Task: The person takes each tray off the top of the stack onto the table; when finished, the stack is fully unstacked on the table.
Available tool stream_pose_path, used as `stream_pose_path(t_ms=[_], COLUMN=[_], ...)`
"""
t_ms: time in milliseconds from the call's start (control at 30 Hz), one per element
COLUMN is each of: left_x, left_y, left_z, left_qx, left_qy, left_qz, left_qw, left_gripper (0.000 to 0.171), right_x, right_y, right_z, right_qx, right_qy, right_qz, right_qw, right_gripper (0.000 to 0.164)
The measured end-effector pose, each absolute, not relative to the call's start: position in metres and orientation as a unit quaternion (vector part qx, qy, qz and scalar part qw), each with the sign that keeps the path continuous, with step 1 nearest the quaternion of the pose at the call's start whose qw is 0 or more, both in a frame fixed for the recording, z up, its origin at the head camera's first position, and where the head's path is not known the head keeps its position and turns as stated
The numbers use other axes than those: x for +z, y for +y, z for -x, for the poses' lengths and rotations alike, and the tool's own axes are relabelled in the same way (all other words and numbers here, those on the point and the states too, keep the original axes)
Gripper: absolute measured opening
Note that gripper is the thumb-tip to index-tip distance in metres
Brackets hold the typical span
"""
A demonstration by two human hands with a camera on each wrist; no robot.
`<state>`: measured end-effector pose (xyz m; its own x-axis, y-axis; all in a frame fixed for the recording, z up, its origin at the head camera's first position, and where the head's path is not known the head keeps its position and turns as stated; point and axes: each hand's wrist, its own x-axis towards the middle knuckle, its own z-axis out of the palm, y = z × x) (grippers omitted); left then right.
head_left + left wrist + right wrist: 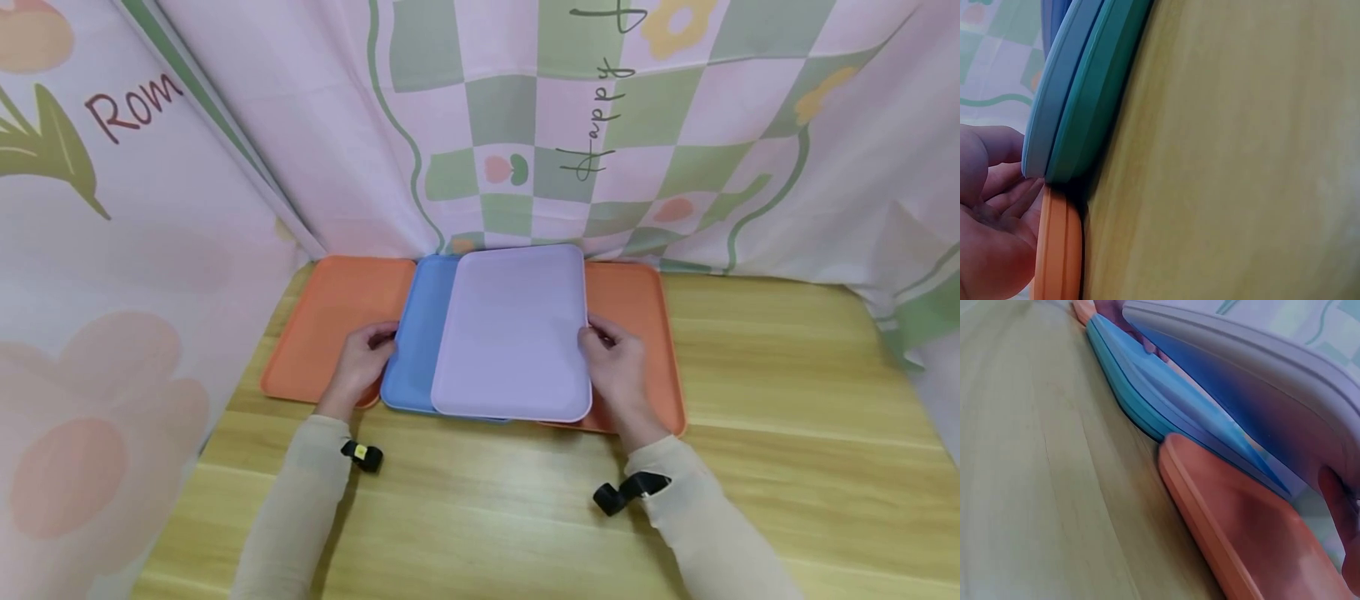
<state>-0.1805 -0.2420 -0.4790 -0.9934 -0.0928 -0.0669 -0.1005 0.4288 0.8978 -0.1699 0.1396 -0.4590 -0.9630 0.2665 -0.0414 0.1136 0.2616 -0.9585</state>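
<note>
The purple tray [513, 333], long axis front-to-back, hung partly over the blue tray [422, 333], leftward from the nearer right hand's [618, 367] pinching fingers, while the left hand's [360, 362] curled at the blue tray's left edge, grip unclear.

Table [795, 367]: yellow wood, trays on it
Green tray [1094, 94]: lies flat
Left orange tray [337, 317]: beside green tray's left
Right orange tray [626, 304]: beside green tray's right

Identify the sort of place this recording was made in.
Probably an indoor tabletop recording setup: printed fabric hangs behind and beside a wooden table, and a small black device is strapped at each wrist.
</note>
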Motion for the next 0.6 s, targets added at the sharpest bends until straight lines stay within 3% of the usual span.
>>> stream_pose_path(t_ms=[600], left_x=[-0.479], left_y=[-0.242], left_z=[0.180], left_qx=[0.537], left_qy=[0.841], left_qz=[0.061], left_qw=[0.011], left_gripper=[0.040], right_x=[-0.457], right_y=[0.202], right_z=[0.152], right_qx=[0.577], right_qy=[-0.795], right_qz=[0.179], right_qw=[0.056], right_gripper=[0.041])
